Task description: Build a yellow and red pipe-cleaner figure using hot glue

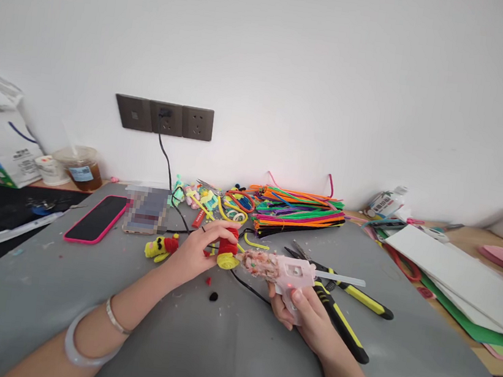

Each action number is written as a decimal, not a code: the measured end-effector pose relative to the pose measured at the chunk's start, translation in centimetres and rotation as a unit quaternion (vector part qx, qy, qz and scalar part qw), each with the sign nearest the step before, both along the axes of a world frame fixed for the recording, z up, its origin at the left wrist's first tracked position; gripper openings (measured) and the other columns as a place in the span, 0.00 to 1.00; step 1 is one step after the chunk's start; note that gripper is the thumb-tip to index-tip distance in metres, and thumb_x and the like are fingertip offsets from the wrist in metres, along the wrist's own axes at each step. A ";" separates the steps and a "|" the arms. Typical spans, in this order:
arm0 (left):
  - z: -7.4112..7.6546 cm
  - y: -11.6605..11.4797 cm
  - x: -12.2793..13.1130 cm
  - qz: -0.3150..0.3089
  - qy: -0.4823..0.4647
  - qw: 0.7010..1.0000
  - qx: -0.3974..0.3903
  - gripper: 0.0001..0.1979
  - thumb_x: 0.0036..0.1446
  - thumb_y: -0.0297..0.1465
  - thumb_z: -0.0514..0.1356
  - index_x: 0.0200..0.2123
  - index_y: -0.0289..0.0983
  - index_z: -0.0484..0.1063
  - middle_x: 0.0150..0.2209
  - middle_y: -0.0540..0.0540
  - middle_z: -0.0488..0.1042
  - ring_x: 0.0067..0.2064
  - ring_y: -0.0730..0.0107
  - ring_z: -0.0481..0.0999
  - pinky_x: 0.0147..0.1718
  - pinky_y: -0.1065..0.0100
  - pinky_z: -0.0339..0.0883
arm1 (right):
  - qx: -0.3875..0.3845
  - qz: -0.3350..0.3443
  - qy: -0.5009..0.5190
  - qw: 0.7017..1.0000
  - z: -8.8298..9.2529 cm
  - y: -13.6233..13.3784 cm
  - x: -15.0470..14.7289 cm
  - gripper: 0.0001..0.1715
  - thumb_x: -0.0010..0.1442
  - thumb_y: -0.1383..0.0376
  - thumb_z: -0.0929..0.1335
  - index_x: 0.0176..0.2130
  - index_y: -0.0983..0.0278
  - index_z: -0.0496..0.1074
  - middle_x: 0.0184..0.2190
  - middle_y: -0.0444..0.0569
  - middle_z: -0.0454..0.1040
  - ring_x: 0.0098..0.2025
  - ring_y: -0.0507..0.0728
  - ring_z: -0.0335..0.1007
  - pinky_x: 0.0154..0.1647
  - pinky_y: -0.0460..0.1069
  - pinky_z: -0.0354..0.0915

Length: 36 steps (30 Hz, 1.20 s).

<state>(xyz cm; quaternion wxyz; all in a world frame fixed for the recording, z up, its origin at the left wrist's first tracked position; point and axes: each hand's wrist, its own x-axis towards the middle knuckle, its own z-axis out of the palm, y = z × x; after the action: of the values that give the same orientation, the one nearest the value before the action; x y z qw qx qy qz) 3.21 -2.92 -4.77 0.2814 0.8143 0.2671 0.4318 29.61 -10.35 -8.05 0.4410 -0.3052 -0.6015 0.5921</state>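
My left hand (200, 246) is closed around a small red and yellow pipe-cleaner figure (227, 251), holding it just above the grey mat (212, 344). My right hand (298, 309) grips a pink hot glue gun (289, 274). Its crusted nozzle points left and touches the figure. A clear glue stick sticks out of the gun's back. The gun's black cord runs across the mat up to the wall socket (164, 118). A second small yellow and red figure (160, 247) lies just left of my left hand.
A stack of coloured pipe cleaners (299, 213) lies behind my hands. Yellow-handled pliers (347, 309) rest to the right. A pink-cased phone (95, 218) and a second phone lie at the left. White boards and green sheets (461, 284) fill the right side. A drink cup (80, 167) stands by the wall.
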 end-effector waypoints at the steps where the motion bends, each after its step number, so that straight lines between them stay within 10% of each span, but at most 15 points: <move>1: 0.0 0.0 0.0 0.000 0.000 1.000 0.000 0.13 0.59 0.20 0.62 0.45 0.41 0.72 0.60 0.37 0.72 0.58 0.57 0.76 0.56 0.56 0.71 | 0.001 -0.001 -0.001 1.000 0.0 0.0 0.0 0.30 0.67 0.42 0.61 0.38 0.65 0.71 0.18 0.37 0.56 0.19 0.49 0.46 0.22 0.48 0.46; 36: -0.1 0.1 0.0 -0.002 -0.035 0.999 -0.010 0.13 0.59 0.21 0.61 0.45 0.41 0.72 0.60 0.38 0.72 0.59 0.58 0.75 0.51 0.58 0.76 | 0.004 -0.024 -0.035 0.999 0.8 -0.1 -0.6 0.32 0.64 0.38 0.62 0.27 0.61 0.63 0.18 0.38 0.54 0.19 0.50 0.47 0.21 0.48 0.49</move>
<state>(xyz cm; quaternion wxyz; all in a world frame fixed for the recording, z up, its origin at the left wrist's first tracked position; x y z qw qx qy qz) 3.19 -2.84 -4.83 0.2990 0.7964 0.2598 0.4570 28.97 -10.49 -7.23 0.4352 -0.3384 -0.6112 0.5679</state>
